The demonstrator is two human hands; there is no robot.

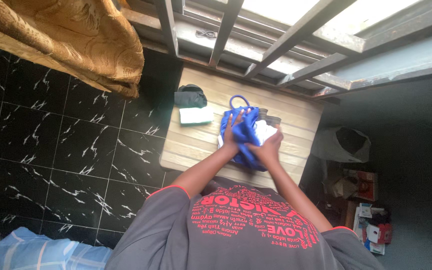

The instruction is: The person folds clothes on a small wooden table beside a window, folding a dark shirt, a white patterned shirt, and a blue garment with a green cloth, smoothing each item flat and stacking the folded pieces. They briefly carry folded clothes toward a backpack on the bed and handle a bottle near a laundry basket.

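Observation:
A blue cloth bag with a loop handle lies on a small wooden table. My left hand rests flat on the bag's left side, fingers spread upward. My right hand grips a bunched fold of the blue fabric near its right edge. Something white shows under or inside the bag beside my right hand.
A folded white cloth and a dark bundle lie at the table's far left. A metal window grille runs behind the table, a gold curtain hangs at left. A bin with a bag and clutter stand at right.

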